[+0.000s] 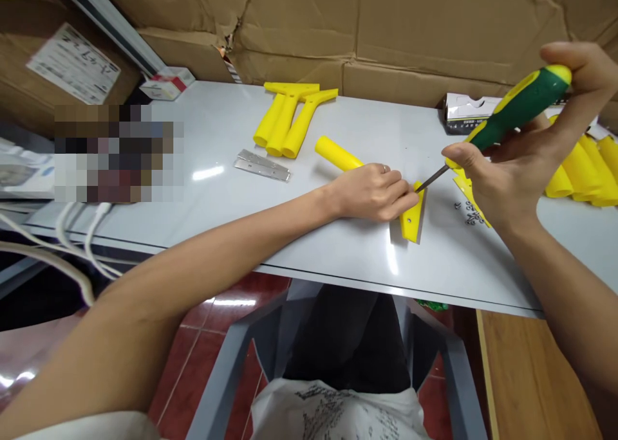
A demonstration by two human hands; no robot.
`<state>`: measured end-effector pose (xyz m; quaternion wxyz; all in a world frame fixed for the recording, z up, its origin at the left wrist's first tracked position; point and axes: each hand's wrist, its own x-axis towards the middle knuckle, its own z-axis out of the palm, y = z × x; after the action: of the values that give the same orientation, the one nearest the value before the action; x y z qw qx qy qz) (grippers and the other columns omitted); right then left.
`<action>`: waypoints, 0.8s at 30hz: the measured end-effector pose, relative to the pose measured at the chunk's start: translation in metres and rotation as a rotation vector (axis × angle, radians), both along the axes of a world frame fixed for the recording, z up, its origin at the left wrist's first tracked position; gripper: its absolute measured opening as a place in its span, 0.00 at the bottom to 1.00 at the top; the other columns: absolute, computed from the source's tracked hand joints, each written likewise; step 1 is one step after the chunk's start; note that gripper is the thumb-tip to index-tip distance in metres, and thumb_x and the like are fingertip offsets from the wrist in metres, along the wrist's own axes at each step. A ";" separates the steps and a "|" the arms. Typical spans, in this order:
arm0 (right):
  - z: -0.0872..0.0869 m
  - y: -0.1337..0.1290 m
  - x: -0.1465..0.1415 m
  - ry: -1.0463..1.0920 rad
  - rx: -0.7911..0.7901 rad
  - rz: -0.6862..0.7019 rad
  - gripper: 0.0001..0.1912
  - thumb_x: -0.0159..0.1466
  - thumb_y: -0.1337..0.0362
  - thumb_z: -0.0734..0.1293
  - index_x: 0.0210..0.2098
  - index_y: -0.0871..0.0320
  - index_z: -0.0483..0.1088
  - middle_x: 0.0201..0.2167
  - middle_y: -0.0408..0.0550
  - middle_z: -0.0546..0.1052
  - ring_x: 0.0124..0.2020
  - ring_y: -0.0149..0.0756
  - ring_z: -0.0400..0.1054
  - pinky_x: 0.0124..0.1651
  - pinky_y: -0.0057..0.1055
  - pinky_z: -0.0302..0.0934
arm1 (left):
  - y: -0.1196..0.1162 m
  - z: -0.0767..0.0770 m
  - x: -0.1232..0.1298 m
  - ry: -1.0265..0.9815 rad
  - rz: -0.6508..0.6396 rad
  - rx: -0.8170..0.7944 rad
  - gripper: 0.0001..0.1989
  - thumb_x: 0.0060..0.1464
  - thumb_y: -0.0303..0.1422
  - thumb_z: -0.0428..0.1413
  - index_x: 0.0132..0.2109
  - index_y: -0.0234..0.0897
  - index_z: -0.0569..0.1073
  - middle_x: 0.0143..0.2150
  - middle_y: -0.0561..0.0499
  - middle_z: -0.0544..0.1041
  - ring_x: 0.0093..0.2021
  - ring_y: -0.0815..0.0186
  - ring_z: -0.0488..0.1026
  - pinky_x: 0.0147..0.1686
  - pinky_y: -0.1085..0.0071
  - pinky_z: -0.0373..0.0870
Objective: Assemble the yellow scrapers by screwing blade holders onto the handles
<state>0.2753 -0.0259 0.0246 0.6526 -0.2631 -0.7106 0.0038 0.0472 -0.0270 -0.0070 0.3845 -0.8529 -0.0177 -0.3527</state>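
Observation:
My left hand (374, 192) is closed around a yellow scraper (338, 154) on the white table, its handle pointing up and left. A blade (421, 218) shows along the right edge of the scraper's head, beside a screw. My right hand (526, 144) grips a green and yellow screwdriver (524, 109), tilted, its tip at the scraper's head by my left fingers. Right of the head lie several small screws (473, 215) and a yellow piece (466, 186), partly behind my right hand. Metal blades (262, 165) lie to the left, below several yellow scraper handles (290, 118).
More yellow handles (586, 170) are piled at the right, near a black and white box (466, 112). Cardboard (410, 35) stands along the back. A small red and white box (168, 83) sits at the back left, with white cables (72, 234) at the left edge.

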 end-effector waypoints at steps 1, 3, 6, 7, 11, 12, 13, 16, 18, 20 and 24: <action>0.000 -0.002 0.000 0.011 -0.002 -0.033 0.49 0.47 0.27 0.79 0.64 0.32 0.66 0.61 0.39 0.63 0.46 0.35 0.74 0.34 0.31 0.77 | 0.000 0.000 0.000 -0.021 -0.014 -0.001 0.14 0.71 0.21 0.51 0.35 0.37 0.70 0.24 0.56 0.71 0.26 0.68 0.69 0.25 0.68 0.59; -0.001 -0.006 -0.001 0.019 -0.033 -0.064 0.42 0.54 0.27 0.76 0.63 0.30 0.67 0.60 0.39 0.65 0.46 0.36 0.73 0.36 0.35 0.78 | 0.000 0.000 0.000 -0.032 -0.019 0.000 0.14 0.71 0.21 0.51 0.35 0.37 0.70 0.24 0.56 0.71 0.26 0.69 0.69 0.25 0.68 0.59; -0.003 -0.012 -0.004 0.041 -0.083 -0.035 0.28 0.69 0.34 0.68 0.65 0.28 0.67 0.64 0.40 0.65 0.32 0.26 0.68 0.27 0.31 0.72 | -0.001 0.002 -0.001 0.025 0.011 -0.009 0.15 0.73 0.21 0.49 0.36 0.37 0.71 0.24 0.56 0.71 0.26 0.69 0.70 0.24 0.69 0.58; -0.003 -0.013 -0.005 0.046 -0.101 -0.020 0.27 0.70 0.37 0.69 0.66 0.27 0.67 0.65 0.41 0.65 0.29 0.25 0.66 0.25 0.32 0.71 | -0.001 0.002 -0.001 0.049 0.021 -0.020 0.16 0.73 0.21 0.48 0.36 0.37 0.71 0.25 0.56 0.72 0.25 0.69 0.70 0.24 0.68 0.57; -0.002 -0.021 -0.012 0.076 -0.213 0.011 0.36 0.62 0.45 0.78 0.67 0.24 0.67 0.73 0.39 0.61 0.36 0.33 0.71 0.31 0.36 0.76 | -0.001 0.001 -0.001 0.131 0.066 -0.105 0.17 0.74 0.22 0.46 0.39 0.38 0.74 0.26 0.54 0.74 0.25 0.68 0.70 0.23 0.66 0.59; -0.002 -0.022 -0.013 0.093 -0.226 0.019 0.37 0.62 0.46 0.79 0.67 0.23 0.66 0.74 0.38 0.59 0.38 0.35 0.72 0.33 0.37 0.77 | -0.001 0.000 -0.001 0.144 0.076 -0.128 0.17 0.74 0.22 0.45 0.40 0.38 0.74 0.26 0.54 0.75 0.26 0.67 0.71 0.23 0.66 0.59; -0.001 -0.023 -0.015 0.108 -0.230 0.025 0.37 0.62 0.45 0.78 0.67 0.22 0.66 0.75 0.36 0.58 0.40 0.36 0.72 0.34 0.38 0.78 | 0.000 0.000 -0.001 0.151 0.082 -0.148 0.17 0.74 0.22 0.45 0.41 0.38 0.75 0.26 0.54 0.75 0.26 0.67 0.71 0.23 0.66 0.60; 0.003 -0.023 -0.015 0.152 -0.152 0.004 0.36 0.63 0.41 0.76 0.68 0.23 0.66 0.75 0.34 0.58 0.36 0.34 0.71 0.37 0.42 0.79 | 0.001 -0.001 0.000 0.150 0.085 -0.194 0.16 0.74 0.21 0.46 0.41 0.38 0.74 0.25 0.54 0.73 0.26 0.66 0.71 0.23 0.66 0.59; 0.007 -0.022 -0.013 0.198 -0.077 -0.042 0.34 0.64 0.41 0.75 0.68 0.24 0.66 0.76 0.34 0.58 0.35 0.34 0.72 0.38 0.44 0.79 | 0.001 -0.001 -0.001 0.160 0.080 -0.217 0.14 0.73 0.21 0.47 0.40 0.37 0.73 0.25 0.54 0.72 0.27 0.66 0.72 0.24 0.67 0.59; 0.010 -0.022 -0.010 0.228 -0.042 -0.079 0.33 0.65 0.42 0.75 0.68 0.25 0.67 0.76 0.35 0.58 0.36 0.36 0.74 0.38 0.45 0.80 | 0.002 -0.001 -0.001 0.181 0.096 -0.234 0.14 0.73 0.20 0.46 0.42 0.36 0.73 0.27 0.53 0.74 0.29 0.66 0.73 0.26 0.67 0.61; 0.011 -0.018 -0.004 0.240 -0.064 -0.080 0.30 0.66 0.47 0.75 0.65 0.27 0.68 0.74 0.39 0.58 0.38 0.37 0.77 0.36 0.44 0.79 | 0.002 -0.004 -0.004 0.186 0.216 -0.383 0.12 0.72 0.21 0.46 0.46 0.34 0.75 0.34 0.49 0.78 0.34 0.64 0.75 0.29 0.66 0.66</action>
<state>0.2717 -0.0444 0.0356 0.7237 -0.3097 -0.6159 0.0320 0.0430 -0.0250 -0.0107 0.2513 -0.9322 -0.1399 -0.2196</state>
